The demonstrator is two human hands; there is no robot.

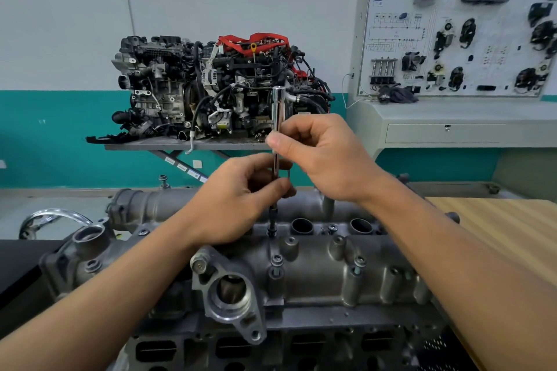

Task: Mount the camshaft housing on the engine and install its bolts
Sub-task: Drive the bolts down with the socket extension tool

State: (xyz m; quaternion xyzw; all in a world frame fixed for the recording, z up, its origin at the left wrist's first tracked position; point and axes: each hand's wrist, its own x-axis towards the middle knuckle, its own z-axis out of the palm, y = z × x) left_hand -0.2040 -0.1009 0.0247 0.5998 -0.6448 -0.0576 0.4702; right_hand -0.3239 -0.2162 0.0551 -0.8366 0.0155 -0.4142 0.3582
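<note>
Head view: nearest the camera lies the engine (271, 346), with the housing (316, 274) seated on top of it. Two bolts (276, 260) stand partly raised along the housing's near edge. Further back, a third bolt (272, 231) sits in its hole with the tip of an upright driver (278, 111) on its head. The left hand (241, 199) has its fingers curled round the driver's lower shaft. Above it, the right hand (319, 156) pinches the shaft between thumb and fingers. A wooden table (497, 229) lies to the right. Against the far wall, a second engine (211, 90) rests on a stand, and a training board (452, 27) with car parts stands beside it.
</note>
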